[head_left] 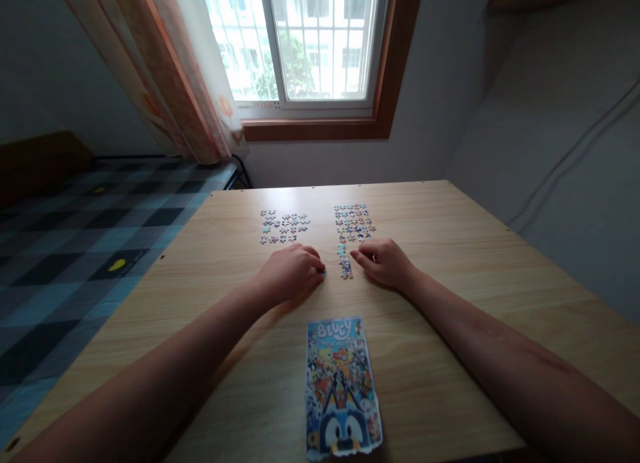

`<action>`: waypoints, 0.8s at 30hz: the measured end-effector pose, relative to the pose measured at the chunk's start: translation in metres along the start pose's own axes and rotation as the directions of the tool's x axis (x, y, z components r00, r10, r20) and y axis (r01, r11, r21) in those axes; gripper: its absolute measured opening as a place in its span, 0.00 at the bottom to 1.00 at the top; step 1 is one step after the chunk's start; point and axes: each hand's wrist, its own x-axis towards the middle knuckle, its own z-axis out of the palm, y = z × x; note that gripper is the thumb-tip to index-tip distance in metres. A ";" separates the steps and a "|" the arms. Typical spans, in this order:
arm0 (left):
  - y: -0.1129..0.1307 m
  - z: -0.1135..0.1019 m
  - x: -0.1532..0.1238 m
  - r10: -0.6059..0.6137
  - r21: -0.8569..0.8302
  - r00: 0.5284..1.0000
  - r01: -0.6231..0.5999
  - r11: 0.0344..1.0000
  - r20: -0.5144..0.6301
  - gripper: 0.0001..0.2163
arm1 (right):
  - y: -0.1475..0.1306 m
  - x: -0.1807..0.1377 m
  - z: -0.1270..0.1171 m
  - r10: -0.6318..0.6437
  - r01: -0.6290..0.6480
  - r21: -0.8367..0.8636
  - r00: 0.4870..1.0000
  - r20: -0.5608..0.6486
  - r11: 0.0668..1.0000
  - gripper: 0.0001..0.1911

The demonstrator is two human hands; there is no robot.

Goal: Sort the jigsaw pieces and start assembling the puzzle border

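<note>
My left hand [291, 273] rests on the wooden table [450, 263] with its fingers curled, pinching a small puzzle piece [323, 273] at its fingertips. My right hand [383, 261] lies a little to the right, fingers curled, its fingertips beside a short column of joined puzzle pieces [345, 261]. Beyond that column lies a block of sorted pieces [354, 221]. A looser group of scattered pieces [283, 227] sits further left. A colourful picture sheet marked "Bluey" [341, 385] lies flat near the table's front edge, between my forearms.
A bed with a blue and black chequered cover [85, 243] stands left of the table. A window [300, 43] with a curtain [175, 83] is behind. A grey wall [565, 136] runs along the right side.
</note>
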 end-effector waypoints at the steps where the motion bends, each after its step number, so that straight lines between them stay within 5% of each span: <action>1: 0.000 0.000 0.000 -0.008 0.002 1.000 0.008 1.000 -0.006 0.06 | 0.000 0.000 0.000 0.001 -0.001 0.000 1.000 0.002 1.000 0.24; 11: 0.006 -0.004 0.000 -0.028 0.001 0.999 0.028 1.000 0.034 0.05 | -0.002 0.000 0.001 -0.007 0.007 -0.015 1.000 0.007 1.000 0.23; 15: 0.007 0.003 0.000 -0.012 -0.030 0.999 0.011 0.999 -0.033 0.04 | -0.003 0.000 -0.002 -0.010 0.010 0.007 1.000 0.001 1.000 0.19; 20: 0.011 0.013 -0.002 0.021 -0.050 0.994 -0.027 0.998 -0.108 0.04 | -0.005 0.002 -0.003 -0.120 0.119 0.108 0.993 0.002 0.987 0.05; 24: 0.013 0.015 -0.003 0.010 -0.050 0.992 -0.016 0.999 -0.128 0.04 | -0.007 0.002 -0.002 -0.189 0.184 0.169 0.982 0.013 0.968 0.06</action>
